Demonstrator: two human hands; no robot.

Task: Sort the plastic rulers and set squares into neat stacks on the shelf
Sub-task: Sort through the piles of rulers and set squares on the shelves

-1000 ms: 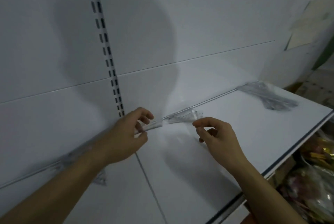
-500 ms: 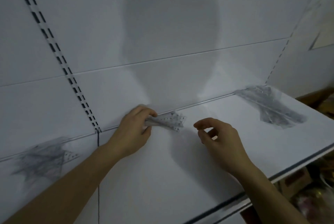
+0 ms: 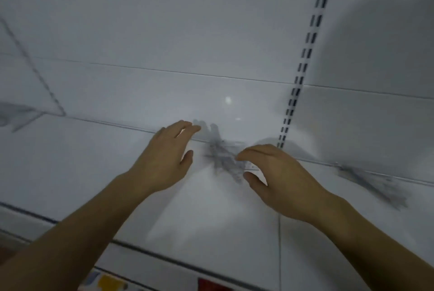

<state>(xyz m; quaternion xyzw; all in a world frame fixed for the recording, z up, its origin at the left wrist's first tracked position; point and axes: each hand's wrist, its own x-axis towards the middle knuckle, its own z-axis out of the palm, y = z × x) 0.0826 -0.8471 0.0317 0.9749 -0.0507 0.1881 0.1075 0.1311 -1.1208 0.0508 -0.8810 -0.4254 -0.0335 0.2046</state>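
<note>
Shelf: a white board (image 3: pixel 211 215) with a dark front edge running across the lower part of the head view; a thin seam crosses it from front to back on the right
Middle pile: a loose heap of clear plastic rulers and set squares (image 3: pixel 223 156) lying at the back of the shelf against the wall, between the two hands; the pieces are smeared by motion blur, so single shapes and printed scales cannot be made out
Left hand: left hand (image 3: pixel 164 156) hovers just left of the middle pile, fingers straight and close together, thumb held apart; fingertips reach toward the back wall; whether they touch anything cannot be told
Right hand: right hand (image 3: pixel 281 173) sits just right of the middle pile, fingers bent over in an arch, thumb spread below them; the fingertips overlap the pile's right edge, but contact or a pinch cannot be told
Right pile: a second heap of clear plastic pieces (image 3: pixel 373 185) farther right on the shelf, well apart from the hands, heavily blurred
Left edge: a grey blurred form (image 3: pixel 14 114) cut off by the frame, too unclear to name
Back wall: white panels with a slotted upright strip (image 3: pixel 303 67) rising behind the right hand
Bottom edge: yellow and red coloured patches (image 3: pixel 110 282) below the shelf front, cut off and unreadable
</note>
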